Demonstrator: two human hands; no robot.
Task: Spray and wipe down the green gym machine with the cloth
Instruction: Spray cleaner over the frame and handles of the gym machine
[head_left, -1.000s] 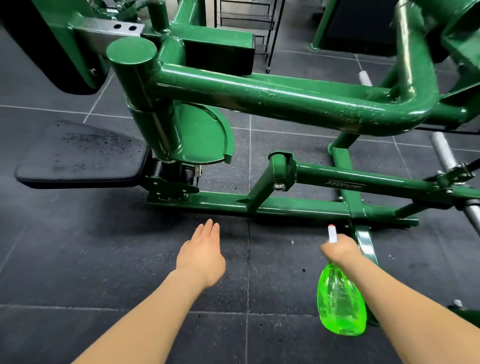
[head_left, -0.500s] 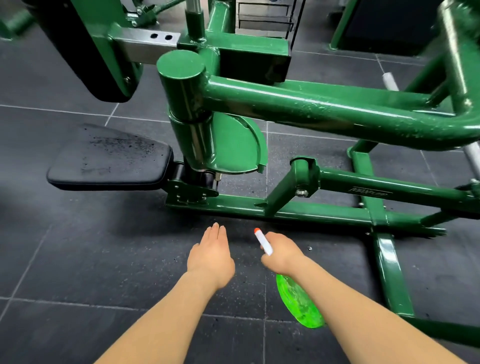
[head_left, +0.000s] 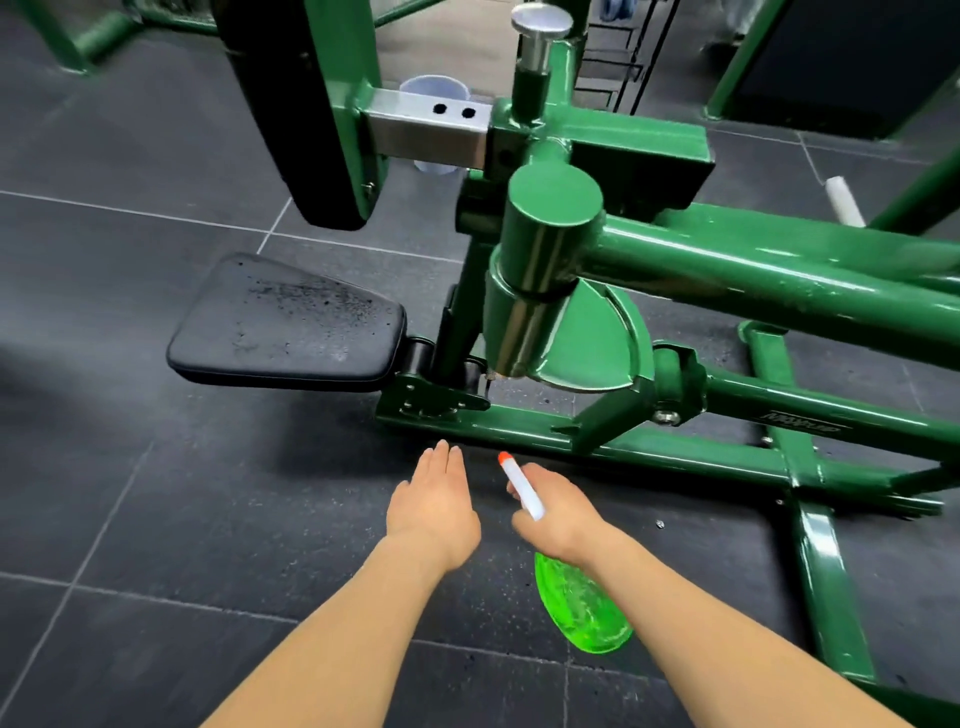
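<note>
The green gym machine (head_left: 753, 270) fills the upper right, its thick tube beaded with droplets. Its black seat pad (head_left: 291, 322) juts out to the left, speckled with spray. My right hand (head_left: 558, 512) grips the neck of a bright green spray bottle (head_left: 584, 605), whose white nozzle with an orange tip points up and left toward the machine's base rail. My left hand (head_left: 434, 501) hovers just left of it with straight fingers, palm down, holding nothing. No cloth is in view.
Dark rubber floor tiles (head_left: 156, 519) spread below and to the left. A black back pad (head_left: 301, 104) hangs at the top. A clear plastic cup (head_left: 434, 91) stands behind the frame. More green frames (head_left: 78, 36) stand at the far left and right.
The view has shifted left, toward the seat pad. My right hand brought the bottle leftward, close beside my left hand, and tilted its nozzle to the upper left.
</note>
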